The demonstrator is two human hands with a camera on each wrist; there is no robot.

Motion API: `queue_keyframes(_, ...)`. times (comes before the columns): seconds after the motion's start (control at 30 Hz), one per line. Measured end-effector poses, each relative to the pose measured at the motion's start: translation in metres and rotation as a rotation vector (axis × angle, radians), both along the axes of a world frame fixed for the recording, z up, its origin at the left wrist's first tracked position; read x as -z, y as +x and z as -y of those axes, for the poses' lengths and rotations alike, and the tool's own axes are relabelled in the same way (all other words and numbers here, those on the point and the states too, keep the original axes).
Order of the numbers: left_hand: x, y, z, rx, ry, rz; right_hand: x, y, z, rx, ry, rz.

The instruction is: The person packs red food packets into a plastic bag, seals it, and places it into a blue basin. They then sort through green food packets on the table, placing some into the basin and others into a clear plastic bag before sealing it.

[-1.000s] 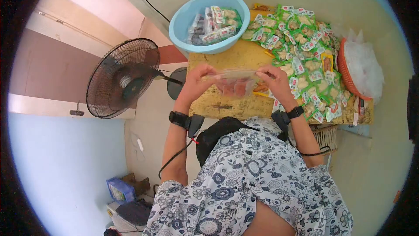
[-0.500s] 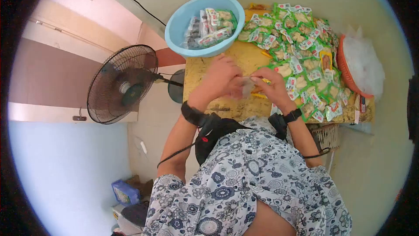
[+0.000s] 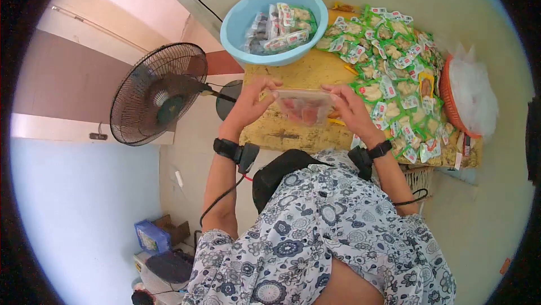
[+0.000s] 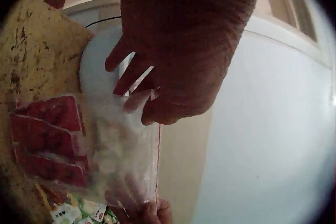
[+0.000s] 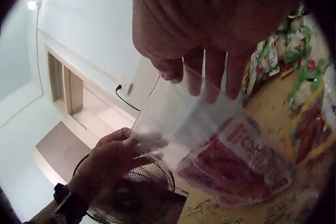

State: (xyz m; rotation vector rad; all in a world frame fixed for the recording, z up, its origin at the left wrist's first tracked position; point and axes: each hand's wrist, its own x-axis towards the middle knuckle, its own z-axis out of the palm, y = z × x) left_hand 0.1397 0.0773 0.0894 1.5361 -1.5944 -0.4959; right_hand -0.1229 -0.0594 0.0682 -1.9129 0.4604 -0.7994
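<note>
Between my two hands, above the yellow table, a clear plastic bag (image 3: 290, 97) is stretched by its upper corners. Red packets (image 4: 47, 137) lie in its lower part, and a thin red line runs along its upper edge in the left wrist view. My left hand (image 3: 251, 105) pinches one upper corner between thumb and fingers. The opposite corner is pinched by my right hand (image 3: 354, 112), its other fingers spread behind the film. In the right wrist view, white lettering shows on a red packet (image 5: 231, 163).
A blue basin (image 3: 234, 43) with several packets stands at the table's (image 3: 270, 130) back left. Green-and-white snack packets (image 3: 394, 74) are heaped on the right, beside an orange basket (image 3: 448, 93) of clear plastic bags. A standing fan (image 3: 160, 93) is on the left.
Half a second ago my left hand was close to my right hand, with the bag bunched between them. Now it has moved back left, and the bag is spread wide again.
</note>
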Motion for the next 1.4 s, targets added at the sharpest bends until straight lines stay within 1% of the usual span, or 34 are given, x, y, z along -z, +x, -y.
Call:
queue_keyframes(0.03, 0.014, 0.002, 0.003, -0.01, 0.013, -0.102, -0.002, 0.0, 0.002, 0.002, -0.067, -0.03)
queue_keyframes(0.07, 0.028, 0.003, 0.006, -0.02, 0.028, -0.203, -0.002, 0.001, 0.004, 0.018, -0.075, -0.032)
queue_keyframes(0.1, 0.03, 0.0, 0.009, -0.031, 0.043, -0.303, 0.0, 0.002, 0.005, 0.033, -0.082, -0.034)
queue_keyframes(0.13, 0.031, -0.001, 0.011, -0.051, 0.042, -0.294, 0.002, 0.004, 0.008, 0.047, -0.088, -0.036)
queue_keyframes(0.23, 0.033, -0.007, 0.017, -0.11, 0.053, -0.296, 0.013, 0.008, 0.019, 0.128, -0.011, -0.213)
queue_keyframes(0.3, 0.037, -0.01, 0.025, -0.144, 0.067, -0.336, 0.031, 0.017, 0.028, 0.206, -0.126, -0.198)
queue_keyframes(0.33, 0.043, -0.011, 0.028, -0.176, 0.048, -0.29, 0.039, 0.021, 0.033, 0.248, -0.185, -0.188)
queue_keyframes(0.4, 0.054, -0.01, 0.034, -0.238, 0.009, -0.194, 0.052, 0.026, 0.042, 0.229, -0.105, -0.299)
queue_keyframes(0.5, 0.041, -0.017, 0.031, -0.271, 0.127, -0.039, 0.079, 0.03, 0.054, 0.148, -0.012, -0.354)
queue_keyframes(0.57, 0.052, -0.012, 0.035, -0.238, 0.124, 0.098, 0.091, 0.03, 0.058, 0.109, 0.003, -0.383)
queue_keyframes(0.6, 0.05, -0.013, 0.036, -0.221, 0.121, 0.166, 0.087, 0.03, 0.058, 0.107, -0.008, -0.414)
queue_keyframes(0.63, 0.05, -0.017, 0.036, -0.259, 0.087, 0.266, 0.084, 0.03, 0.057, 0.105, -0.018, -0.445)
queue_keyframes(0.7, 0.043, -0.028, 0.036, -0.33, 0.017, 0.467, 0.093, 0.032, 0.06, 0.108, -0.08, -0.422)
queue_keyframes(0.73, 0.033, -0.032, 0.038, -0.267, -0.085, 0.541, 0.095, 0.033, 0.062, 0.112, -0.111, -0.41)
queue_keyframes(0.8, 0.02, -0.039, 0.04, -0.134, -0.289, 0.682, 0.099, 0.034, 0.065, 0.108, -0.07, -0.455)
queue_keyframes(0.9, 0.03, -0.048, 0.042, 0.177, 0.028, 0.541, 0.1, 0.036, 0.063, 0.092, -0.02, -0.497)
queue_keyframes(1.0, 0.03, -0.062, 0.041, 0.124, 0.084, 0.41, 0.101, 0.033, 0.065, 0.08, -0.019, -0.497)
queue_keyframes(1.03, 0.026, -0.066, 0.039, 0.151, 0.101, 0.407, 0.104, 0.031, 0.065, 0.071, -0.024, -0.494)
queue_keyframes(1.1, 0.013, -0.07, 0.036, 0.192, 0.134, 0.403, 0.11, 0.03, 0.066, 0.048, 0.052, -0.495)
queue_keyframes(1.13, 0.025, -0.066, 0.039, 0.208, 0.179, 0.487, 0.115, 0.031, 0.069, 0.033, 0.085, -0.491)
queue_keyframes(1.17, 0.046, -0.059, 0.043, 0.221, 0.222, 0.571, 0.12, 0.032, 0.068, 0.043, 0.057, -0.47)
queue_keyframes(1.2, 0.056, -0.054, 0.049, 0.234, 0.262, 0.658, 0.133, 0.032, 0.067, 0.056, 0.025, -0.446)
queue_keyframes(1.3, 0.041, -0.059, 0.046, 0.181, 0.217, 0.619, 0.14, 0.025, 0.065, 0.117, -0.058, -0.366)
queue_keyframes(1.33, 0.044, -0.057, 0.047, 0.178, 0.221, 0.622, 0.138, 0.022, 0.061, 0.136, -0.079, -0.341)
queue_keyframes(1.4, 0.052, -0.047, 0.051, 0.172, 0.23, 0.626, 0.125, 0.011, 0.056, 0.13, 0.003, -0.309)
